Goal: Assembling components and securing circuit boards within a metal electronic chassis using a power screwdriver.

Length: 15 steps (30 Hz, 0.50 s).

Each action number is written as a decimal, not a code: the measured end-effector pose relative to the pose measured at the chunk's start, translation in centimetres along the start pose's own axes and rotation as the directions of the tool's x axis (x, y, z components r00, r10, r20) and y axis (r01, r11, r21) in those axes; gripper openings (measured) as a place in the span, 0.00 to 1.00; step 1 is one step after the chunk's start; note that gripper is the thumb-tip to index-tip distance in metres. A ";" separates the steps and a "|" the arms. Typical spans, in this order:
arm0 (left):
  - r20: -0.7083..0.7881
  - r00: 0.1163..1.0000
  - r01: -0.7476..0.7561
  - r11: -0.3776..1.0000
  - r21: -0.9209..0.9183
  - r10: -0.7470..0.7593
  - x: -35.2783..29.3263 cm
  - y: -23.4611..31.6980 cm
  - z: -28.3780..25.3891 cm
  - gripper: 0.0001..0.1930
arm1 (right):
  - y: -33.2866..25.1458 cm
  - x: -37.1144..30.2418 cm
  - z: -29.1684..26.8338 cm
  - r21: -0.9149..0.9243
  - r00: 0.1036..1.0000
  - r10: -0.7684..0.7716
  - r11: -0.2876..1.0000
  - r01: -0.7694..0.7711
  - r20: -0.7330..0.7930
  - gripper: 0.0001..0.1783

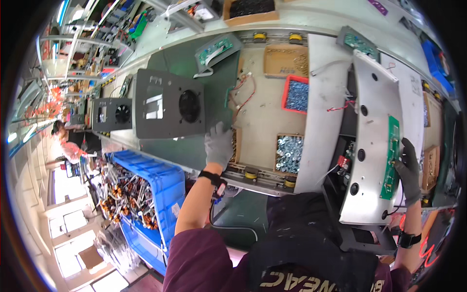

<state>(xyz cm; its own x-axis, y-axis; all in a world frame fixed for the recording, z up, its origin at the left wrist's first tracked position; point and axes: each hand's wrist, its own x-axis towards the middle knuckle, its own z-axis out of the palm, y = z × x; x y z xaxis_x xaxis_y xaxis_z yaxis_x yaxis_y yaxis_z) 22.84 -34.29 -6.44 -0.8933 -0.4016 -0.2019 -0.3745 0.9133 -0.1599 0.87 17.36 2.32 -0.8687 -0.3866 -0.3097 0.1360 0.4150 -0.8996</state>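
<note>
Crate: blue (168, 190), outside the counter's (265, 121) near edge toward the left, loaded with mixed grey and orange parts.
Right hand: grey-gloved (410, 173), fingertips and thumb spread and touching the right edge of the green board; whether it grips the board cannot be told.
Board: green (390, 168), on the face of the panel, along the panel's right edge and nearer its near end.
Panel: long, silvery, perforated (373, 95), set lengthwise from near to far at the counter's right part; a black cable (392, 213) by its near right corner.
Connector: red (343, 161), just left of the panel.
Left hand: grey-gloved (218, 145), fingers loosely bent over the counter's near edge; whether anything is grasped cannot be told.
Washers: silvery (290, 152), in a box by the counter's near edge, between the two hands.
Housing: grey, with black fan (168, 121), left of the left hand; a smaller housing (105, 117) stands farther left.
Wires: red (253, 89), beyond the left hand.
Tray: red (285, 92), holding small metal parts, toward the counter's far edge.
Carton: brown (279, 73), brass-coloured pieces inside, nearer that far edge.
Co-worker: one person (73, 150), far left.
</note>
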 end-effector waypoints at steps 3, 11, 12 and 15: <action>-0.256 0.955 -0.151 0.988 0.007 0.148 -1.5 0.6 3.0 0.09 | -0.1 0.0 -0.1 -0.006 0.993 0.093 0.996 -0.093 -0.067 0.39; -0.152 0.984 0.032 0.921 -0.387 -0.097 -0.2 0.8 7.2 0.14 | -0.6 -0.2 0.2 0.060 0.979 0.167 0.985 -0.161 -0.118 0.45; -0.220 0.954 -0.191 0.979 0.068 0.202 -0.7 4.5 1.5 0.16 | 3.4 0.3 -0.9 0.017 0.987 0.109 0.994 -0.107 -0.120 0.48; -0.302 0.877 0.114 0.774 -0.623 -0.373 -2.9 -1.8 7.3 0.14 | 0.1 2.4 1.9 0.323 0.938 0.333 0.902 -0.288 -0.092 0.42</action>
<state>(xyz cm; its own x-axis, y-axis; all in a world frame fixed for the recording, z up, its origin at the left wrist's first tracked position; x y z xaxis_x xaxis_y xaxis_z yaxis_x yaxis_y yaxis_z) 27.91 -35.27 -12.62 -0.7195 -0.6723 0.1743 -0.5465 0.7029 0.4553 -0.28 14.95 0.86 -0.8139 -0.1488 -0.5617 0.5266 0.2199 -0.8212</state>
